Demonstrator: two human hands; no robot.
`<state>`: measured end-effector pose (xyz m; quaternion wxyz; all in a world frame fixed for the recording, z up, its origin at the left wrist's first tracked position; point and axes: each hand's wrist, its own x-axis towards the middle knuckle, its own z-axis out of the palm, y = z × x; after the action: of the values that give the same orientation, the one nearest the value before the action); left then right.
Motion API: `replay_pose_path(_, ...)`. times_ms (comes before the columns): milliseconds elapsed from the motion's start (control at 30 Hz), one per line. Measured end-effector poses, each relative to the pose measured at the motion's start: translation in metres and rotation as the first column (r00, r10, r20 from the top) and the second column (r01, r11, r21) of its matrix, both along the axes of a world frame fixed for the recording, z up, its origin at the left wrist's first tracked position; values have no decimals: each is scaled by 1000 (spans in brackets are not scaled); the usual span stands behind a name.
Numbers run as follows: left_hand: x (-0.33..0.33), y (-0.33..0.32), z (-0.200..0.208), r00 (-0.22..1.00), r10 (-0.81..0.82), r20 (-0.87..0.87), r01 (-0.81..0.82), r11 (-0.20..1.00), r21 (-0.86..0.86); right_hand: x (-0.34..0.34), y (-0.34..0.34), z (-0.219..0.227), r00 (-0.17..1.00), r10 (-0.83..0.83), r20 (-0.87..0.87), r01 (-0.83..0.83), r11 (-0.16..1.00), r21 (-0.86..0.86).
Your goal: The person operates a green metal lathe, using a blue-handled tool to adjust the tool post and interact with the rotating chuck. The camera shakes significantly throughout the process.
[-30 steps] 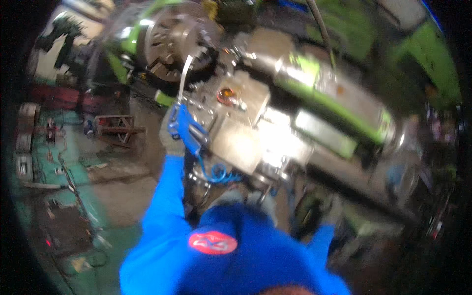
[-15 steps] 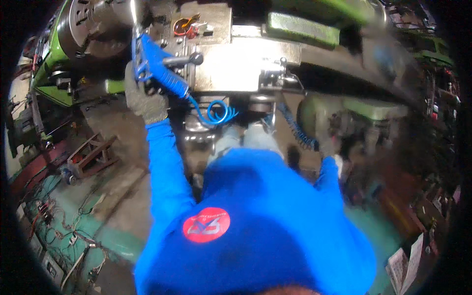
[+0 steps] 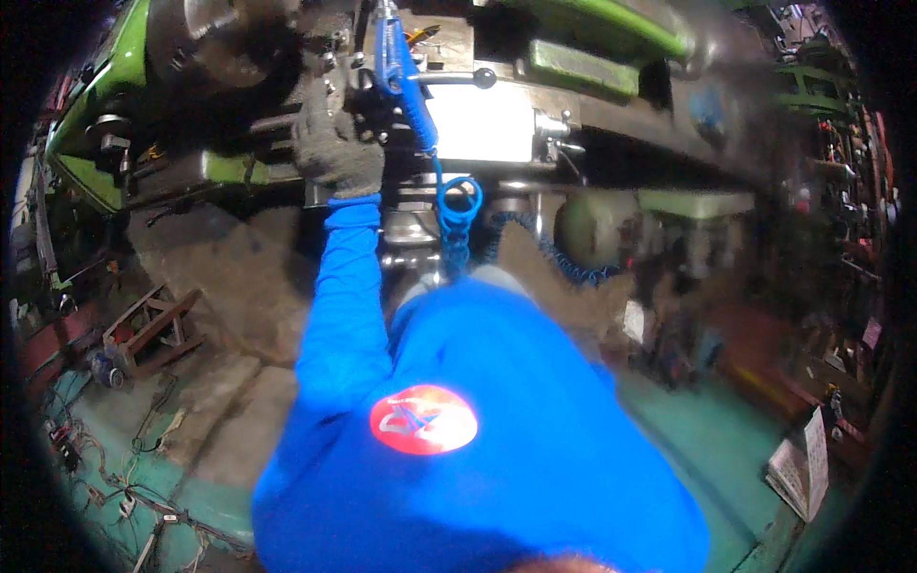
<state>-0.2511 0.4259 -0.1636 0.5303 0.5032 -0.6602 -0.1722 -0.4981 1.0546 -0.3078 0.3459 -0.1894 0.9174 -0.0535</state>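
Observation:
My left hand (image 3: pixel 339 153), in a grey work glove, reaches over the carriage of a green metal lathe. Its fingers are dark and blurred, so I cannot make out whether they grip anything. Just to the hand's right is a blue air blow gun (image 3: pixel 413 103), nozzle pointing away from me. It crosses a ball-ended lever (image 3: pixel 458 79); I cannot tell whether my fingers touch the gun. A coiled blue air hose (image 3: pixel 460 196) hangs from the gun's end. My right hand does not show.
The lathe chuck (image 3: pixel 224 43) is at the far left. A bright metal plate (image 3: pixel 482 124) lies right of the gun, with a green block (image 3: pixel 583 69) beyond. A reddish-brown frame (image 3: pixel 153 329) stands on the floor at left, near cables (image 3: pixel 129 497). Papers (image 3: pixel 800 473) are at lower right.
My left hand has moved right and farther away in the view, and the gun and lever appear shifted the same way. My right hand, seen at the right before, has gone from view.

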Motion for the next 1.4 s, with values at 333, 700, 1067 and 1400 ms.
replay_pose_path(333,5,-8,-7,997,-7,83,9,999,-35,-28,-46,-15,996,-19,-87,5,987,-162)
replay_pose_path(700,9,-15,-14,944,149,295,-78,968,-240,-4,23,-38,980,179,88,-184,982,50)
replay_pose_path(1067,1,15,26,973,115,202,-121,993,13,-128,-91,-23,973,154,-171,-195,946,-259)
replay_pose_path(1400,1,10,9,975,115,191,-125,991,43,-243,-246,23,977,-198,78,205,781,-590)
